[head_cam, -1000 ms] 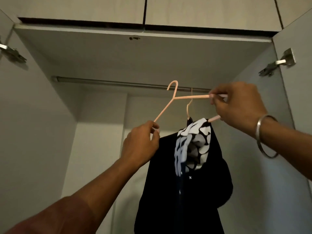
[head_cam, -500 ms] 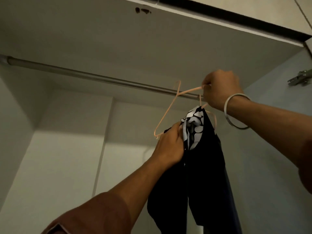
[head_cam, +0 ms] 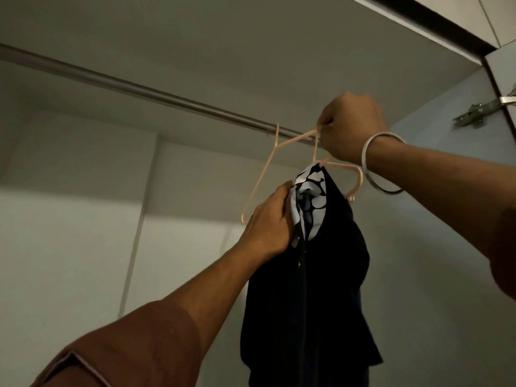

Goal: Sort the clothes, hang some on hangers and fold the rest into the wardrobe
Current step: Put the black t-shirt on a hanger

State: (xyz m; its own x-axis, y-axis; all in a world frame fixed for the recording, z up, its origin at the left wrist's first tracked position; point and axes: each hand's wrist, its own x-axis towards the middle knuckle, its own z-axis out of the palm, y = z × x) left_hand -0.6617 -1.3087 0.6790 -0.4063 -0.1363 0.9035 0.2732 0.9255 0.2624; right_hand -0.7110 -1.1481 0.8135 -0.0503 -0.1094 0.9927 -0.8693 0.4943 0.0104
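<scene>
An empty pink hanger (head_cam: 262,177) has its hook over the steel rod (head_cam: 139,89) inside the wardrobe. My right hand (head_cam: 351,127), with a metal bangle on the wrist, grips the hanger's upper arm close under the rod. My left hand (head_cam: 270,219) holds the hanger's lower end and presses against a black garment (head_cam: 321,275) with a white-patterned lining. That garment hangs on a second pink hanger (head_cam: 343,166) just to the right; my left fingertips are hidden behind the cloth.
The wardrobe's top panel (head_cam: 251,37) lies close above the rod. The right side wall (head_cam: 432,219) stands right behind the garment, and a metal door hinge (head_cam: 474,113) sticks out at the upper right. The rod runs bare to the left.
Both hands raised the empty hanger from below the rod until its hook went over it. My left hand moved right, up against the black garment. The view tilted upward.
</scene>
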